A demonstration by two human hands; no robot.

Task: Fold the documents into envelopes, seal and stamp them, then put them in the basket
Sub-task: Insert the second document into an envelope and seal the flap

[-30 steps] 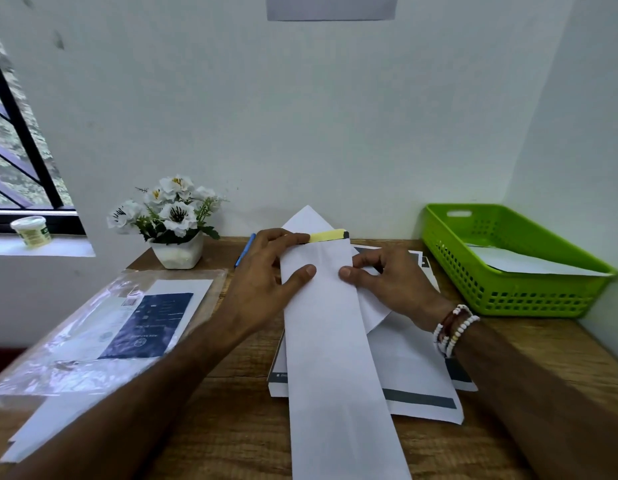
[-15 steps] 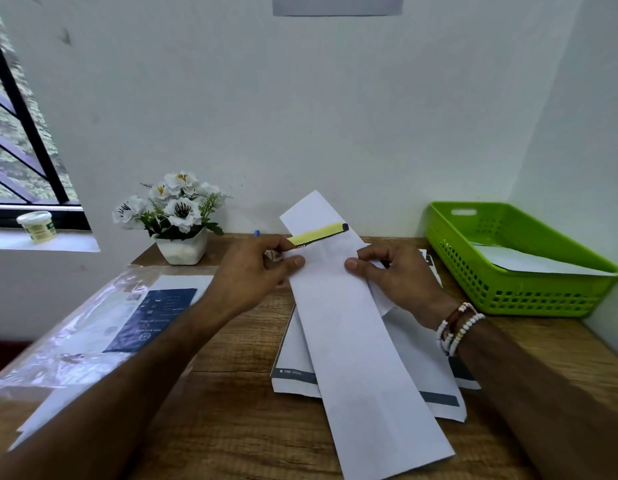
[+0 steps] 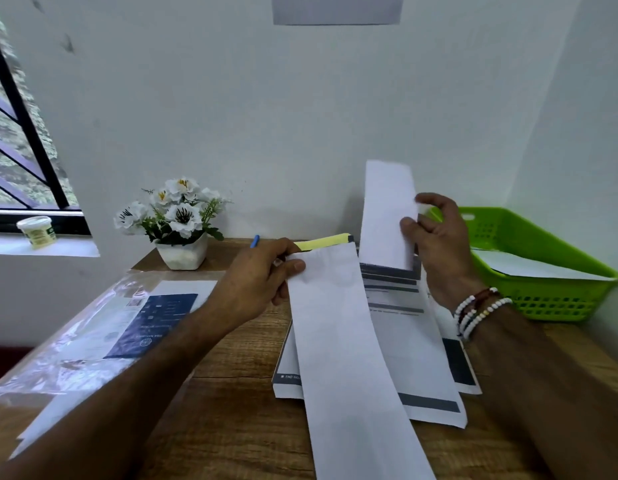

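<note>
The left hand [image 3: 262,271] pinches the far end of a long white envelope [image 3: 338,341], whose near end trails over the stack of documents [image 3: 404,327] on the worktop [image 3: 231,393]. A yellow strip [image 3: 321,241] shows just behind its fingers. The right hand [image 3: 439,244], apart from the left, grips a folded white sheet [image 3: 387,216] held upright above the stack, beside the green basket [image 3: 543,306] (one white paper already lies inside).
</note>
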